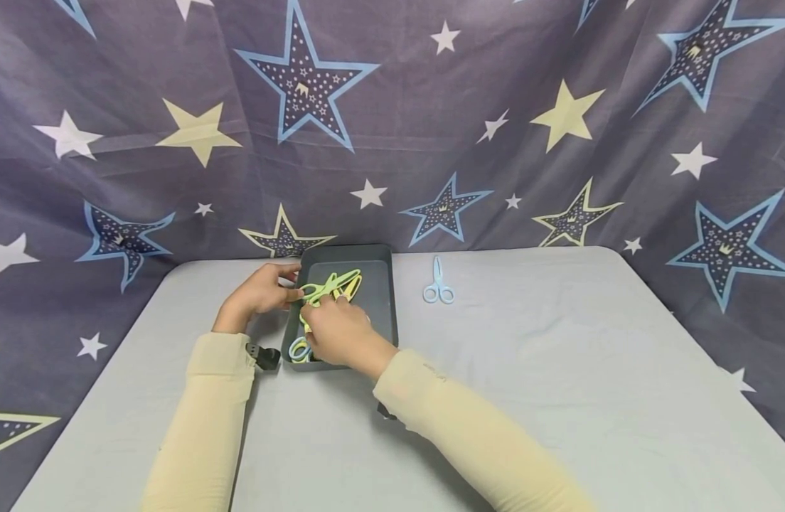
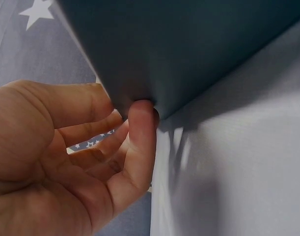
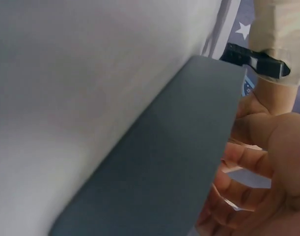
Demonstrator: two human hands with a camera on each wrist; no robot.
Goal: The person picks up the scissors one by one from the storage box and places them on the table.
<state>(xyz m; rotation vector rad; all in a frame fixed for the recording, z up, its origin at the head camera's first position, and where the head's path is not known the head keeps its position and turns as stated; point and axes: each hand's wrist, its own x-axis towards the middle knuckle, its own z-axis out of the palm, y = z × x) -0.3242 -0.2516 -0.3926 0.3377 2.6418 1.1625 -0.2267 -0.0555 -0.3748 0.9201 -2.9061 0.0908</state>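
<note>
A dark grey tray [image 1: 381,299] lies on the table with several plastic scissors in its left part. My left hand [image 1: 262,290] pinches the tray's left side; in the left wrist view its thumb and fingers bear on the tray's wall [image 2: 164,49] by a corner. My right hand [image 1: 341,331] reaches down inside the tray, fingers curled among the scissors. Green scissors [image 1: 331,284] point toward the far right beside yellow blades [image 1: 351,288], and a blue handle [image 1: 298,348] shows near the front left corner. Whether my right fingers hold any scissors I cannot tell.
Light blue scissors [image 1: 438,290] lie on the table to the right of the tray, blades pointing away. A pale cloth covers the table [image 1: 559,370]. Behind it hangs a dark curtain [image 1: 405,107] with stars. A black wrist camera [image 1: 264,357] sits by the tray's left front.
</note>
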